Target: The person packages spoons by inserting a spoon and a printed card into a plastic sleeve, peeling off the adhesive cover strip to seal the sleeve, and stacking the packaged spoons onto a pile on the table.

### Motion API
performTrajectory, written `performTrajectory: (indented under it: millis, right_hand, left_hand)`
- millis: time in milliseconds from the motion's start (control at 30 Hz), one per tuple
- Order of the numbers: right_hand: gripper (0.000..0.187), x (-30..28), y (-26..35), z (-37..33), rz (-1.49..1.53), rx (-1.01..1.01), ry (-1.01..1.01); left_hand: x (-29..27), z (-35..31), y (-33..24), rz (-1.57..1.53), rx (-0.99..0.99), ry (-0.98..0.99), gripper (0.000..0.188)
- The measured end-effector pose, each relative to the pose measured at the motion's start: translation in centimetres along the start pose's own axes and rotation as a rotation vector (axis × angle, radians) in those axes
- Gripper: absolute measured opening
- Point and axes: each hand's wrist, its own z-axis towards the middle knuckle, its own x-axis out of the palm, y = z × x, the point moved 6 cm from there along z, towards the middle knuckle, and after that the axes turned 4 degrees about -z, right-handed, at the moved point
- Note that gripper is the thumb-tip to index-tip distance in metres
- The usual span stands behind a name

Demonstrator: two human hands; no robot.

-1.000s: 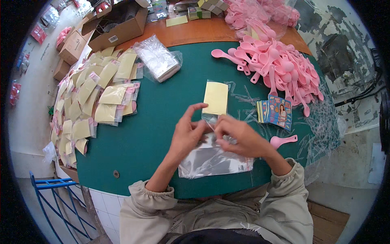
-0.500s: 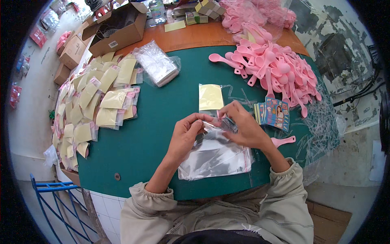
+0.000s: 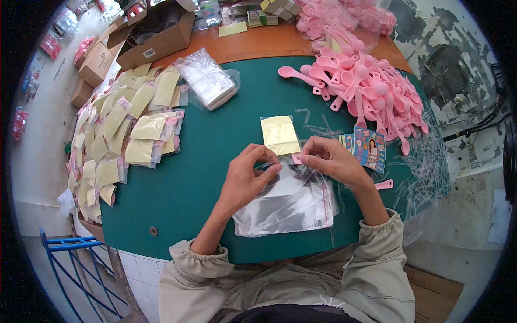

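In front of me a clear plastic bag with a pale yellow card (image 3: pixel 280 131) in it lies beyond a stack of flat clear bags (image 3: pixel 285 207). A bit of pink (image 3: pixel 297 158), like part of a spoon, shows at its near end. My left hand (image 3: pixel 245 180) brings thumb and forefinger together at the bag's near left edge. My right hand (image 3: pixel 335 163) pinches the near right edge, beside the pink bit. The fingertips partly hide the thin film. A single pink spoon (image 3: pixel 384 184) pokes out past my right wrist.
A heap of pink spoons (image 3: pixel 371 94) covers the far right, with printed cards (image 3: pixel 369 149) before it and clear plastic strips (image 3: pixel 423 167) along the right edge. Filled packets (image 3: pixel 116 129) pile up on the left. A bundle of clear bags (image 3: pixel 209 81) and a cardboard box (image 3: pixel 156 40) lie farther back.
My hands have moved slightly apart, the right one pulling back from the crumpled film between them. The yellow-card bag has shifted and tilted a little toward me.
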Motion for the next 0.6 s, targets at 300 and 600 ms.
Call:
performTrajectory:
  millis: [300,600]
  right_hand:
    - [0.016,-0.3,-1.6,0.6,-0.047,-0.001,-0.261]
    - [0.019,-0.2,-2.1,0.7,-0.125,-0.009,-0.265]
  left_hand:
    - [0.1,0.0,1.8,-0.058,-0.2,-0.041,0.017]
    - [0.3,-0.2,1.7,-0.108,-0.159,-0.142,0.022]
